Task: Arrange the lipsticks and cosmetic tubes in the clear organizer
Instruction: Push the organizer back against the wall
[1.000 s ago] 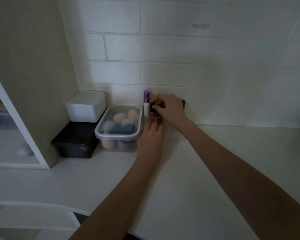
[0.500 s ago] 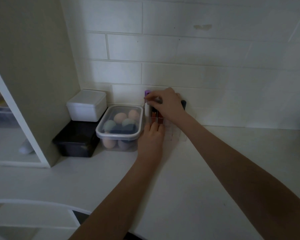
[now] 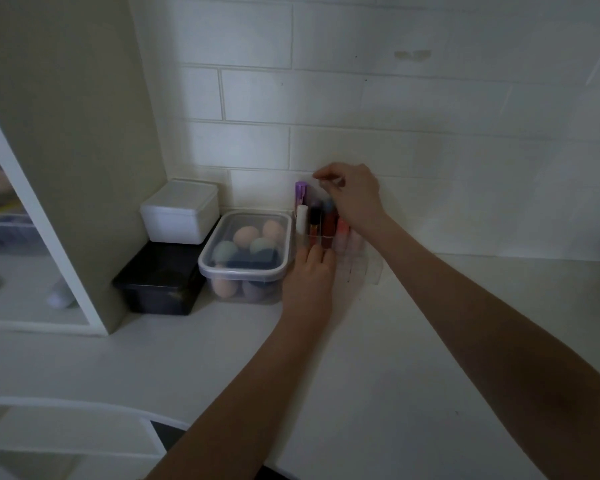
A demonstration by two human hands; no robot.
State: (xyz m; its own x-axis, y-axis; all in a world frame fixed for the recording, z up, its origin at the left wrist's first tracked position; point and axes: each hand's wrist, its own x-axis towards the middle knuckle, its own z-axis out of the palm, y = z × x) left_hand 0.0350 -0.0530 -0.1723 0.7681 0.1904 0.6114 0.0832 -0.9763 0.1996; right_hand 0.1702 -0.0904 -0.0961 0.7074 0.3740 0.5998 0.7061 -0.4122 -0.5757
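Observation:
The clear organizer [image 3: 368, 270] stands against the tiled wall, right of the sponge box. Several tubes stand upright in it: a purple-capped tube [image 3: 300, 191], a white tube [image 3: 302, 218], a dark tube with an orange band [image 3: 314, 220], a red tube [image 3: 330, 221] and a pink tube [image 3: 342, 231]. My left hand [image 3: 309, 275] lies palm down on the organizer's front, its fingers touching the front wall below the red tube. My right hand [image 3: 352, 195] hovers above the tubes with thumb and fingertips pinched together. Blur hides whether anything is between them.
A lidded clear box of makeup sponges [image 3: 246, 252] sits directly left of the organizer. A white box [image 3: 181, 211] rests on a black box [image 3: 160, 282] in the corner beside a cabinet panel [image 3: 66, 150]. The white counter [image 3: 430, 358] stretches to the right and front.
My right hand has risen from the tube tops to just above them and its fingers have pinched. My left hand has stayed on the organizer's front.

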